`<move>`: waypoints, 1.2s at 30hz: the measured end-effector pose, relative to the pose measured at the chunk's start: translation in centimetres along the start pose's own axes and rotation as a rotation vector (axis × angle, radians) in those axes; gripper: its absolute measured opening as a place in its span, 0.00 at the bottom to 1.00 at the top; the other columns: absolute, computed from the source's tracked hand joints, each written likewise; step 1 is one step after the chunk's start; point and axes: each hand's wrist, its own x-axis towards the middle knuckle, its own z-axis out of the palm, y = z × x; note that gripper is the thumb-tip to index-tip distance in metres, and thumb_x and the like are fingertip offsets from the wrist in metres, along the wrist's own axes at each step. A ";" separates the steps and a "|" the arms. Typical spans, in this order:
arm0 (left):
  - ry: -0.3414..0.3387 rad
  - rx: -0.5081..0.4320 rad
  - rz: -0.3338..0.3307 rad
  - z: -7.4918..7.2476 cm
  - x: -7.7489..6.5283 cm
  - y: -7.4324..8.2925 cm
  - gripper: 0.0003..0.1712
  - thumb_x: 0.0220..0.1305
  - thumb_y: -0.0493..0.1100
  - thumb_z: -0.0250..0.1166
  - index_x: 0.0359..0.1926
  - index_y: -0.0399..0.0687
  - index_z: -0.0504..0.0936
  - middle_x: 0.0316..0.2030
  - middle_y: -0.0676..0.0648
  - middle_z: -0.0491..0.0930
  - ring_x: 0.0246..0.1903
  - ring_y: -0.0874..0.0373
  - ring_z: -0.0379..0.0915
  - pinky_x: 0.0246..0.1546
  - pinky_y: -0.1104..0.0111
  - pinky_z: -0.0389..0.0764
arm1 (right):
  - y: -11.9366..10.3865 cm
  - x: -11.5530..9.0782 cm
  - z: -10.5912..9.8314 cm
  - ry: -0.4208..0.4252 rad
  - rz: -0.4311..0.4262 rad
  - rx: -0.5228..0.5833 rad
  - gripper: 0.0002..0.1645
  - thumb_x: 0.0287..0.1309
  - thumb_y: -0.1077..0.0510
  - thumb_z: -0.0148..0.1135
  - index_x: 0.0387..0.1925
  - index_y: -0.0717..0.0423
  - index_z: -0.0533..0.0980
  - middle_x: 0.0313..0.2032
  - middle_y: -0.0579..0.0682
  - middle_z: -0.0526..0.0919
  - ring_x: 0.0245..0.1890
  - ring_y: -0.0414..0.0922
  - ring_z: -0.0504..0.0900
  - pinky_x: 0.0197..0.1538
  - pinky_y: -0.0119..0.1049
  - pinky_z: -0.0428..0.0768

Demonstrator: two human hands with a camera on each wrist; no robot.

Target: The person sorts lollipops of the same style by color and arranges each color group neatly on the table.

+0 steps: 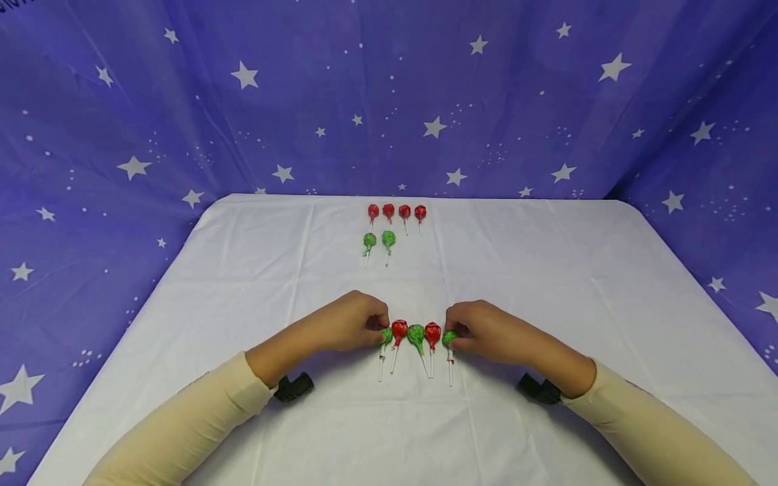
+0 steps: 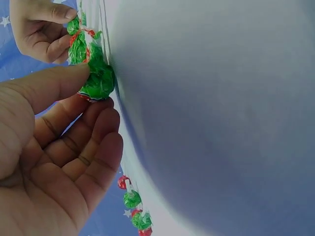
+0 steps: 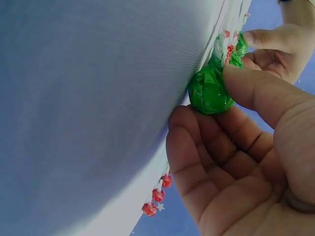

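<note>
Lollipops [image 1: 416,334] are lying between the left hand [image 1: 351,324] and right hand [image 1: 488,332]. I'm watching each hand pinching a green lollipop [image 2: 100,81].

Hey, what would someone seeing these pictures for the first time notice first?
Probably the five lollipops in a row on the white table, alternating green and red, the left hand pinching the leftmost and the right hand the rightmost. Near the table's far edge lie four red lollipops, with two green ones just in front. A purple cloth with white stars hangs behind the table.

A star-printed purple curtain [image 1: 389,155] – and before it, a faintly creased white tablecloth [image 1: 523,270]
</note>
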 end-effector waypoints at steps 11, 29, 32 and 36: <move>0.085 -0.014 -0.060 -3.0 0.7 -0.6 0.04 0.59 0.39 0.71 0.36 0.51 0.84 0.30 0.57 0.80 0.35 0.60 0.75 0.39 0.65 0.77 | 0.2 0.0 0.0 -0.010 0.006 0.012 0.09 0.58 0.62 0.70 0.32 0.47 0.77 0.27 0.36 0.73 0.28 0.36 0.70 0.33 0.33 0.73; 0.032 0.098 -0.076 -8.2 13.4 -4.4 0.11 0.65 0.42 0.67 0.46 0.43 0.85 0.40 0.47 0.83 0.43 0.55 0.76 0.51 0.63 0.76 | 0.1 -0.1 -0.2 -0.004 0.008 0.010 0.08 0.58 0.62 0.70 0.33 0.48 0.77 0.27 0.36 0.73 0.28 0.36 0.71 0.34 0.32 0.73; 0.002 0.087 -0.106 -8.3 14.7 -5.2 0.13 0.66 0.43 0.66 0.49 0.43 0.84 0.43 0.47 0.82 0.46 0.55 0.76 0.53 0.63 0.75 | 0.1 -0.1 -0.1 0.003 -0.005 0.009 0.09 0.57 0.62 0.71 0.32 0.49 0.77 0.26 0.36 0.72 0.27 0.35 0.70 0.33 0.32 0.73; -0.018 0.086 -0.129 -8.4 15.6 -6.0 0.14 0.67 0.42 0.66 0.50 0.41 0.83 0.45 0.46 0.82 0.48 0.53 0.76 0.55 0.63 0.74 | 0.2 -0.1 0.0 0.012 -0.025 -0.001 0.08 0.57 0.62 0.71 0.32 0.49 0.77 0.25 0.36 0.71 0.27 0.36 0.69 0.33 0.32 0.72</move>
